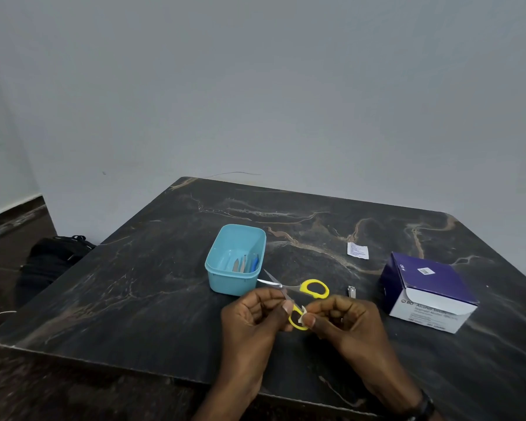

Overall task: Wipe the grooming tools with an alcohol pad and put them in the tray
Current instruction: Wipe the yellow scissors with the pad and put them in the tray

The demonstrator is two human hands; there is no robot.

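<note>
Holding item one, the scissors (298, 296), above the table (134, 299): my left hand (252, 314) pinches them near the pivot, thumb on the shank, blades splayed open and pointing toward the tray. My right hand (343, 320) pinches a small white alcohol pad (302, 315) against the lower yellow handle loop.

Handling note, scissors: I judge them light and rigid, metal blades slick, points sharp; best taken at the pivot or the plastic loops, never the blade edges. Open blades may swing on the pivot, so I would steady both halves.

Item two, tray (236, 259): teal plastic tub, just beyond the left hand, holding several slim tools already; I cannot tell each one apart.

Item three, nail clipper (351, 291): small, metal, lying on the table just beyond the right hand, apparently still to be wiped.

Item four, box of alcohol swabs (428, 293): purple and white, flap open, at the right.

Item five, torn sachet (358, 250): white, flat, lying behind the box.

Item six, dark bag (55, 259): on the floor, left of the table.
</note>
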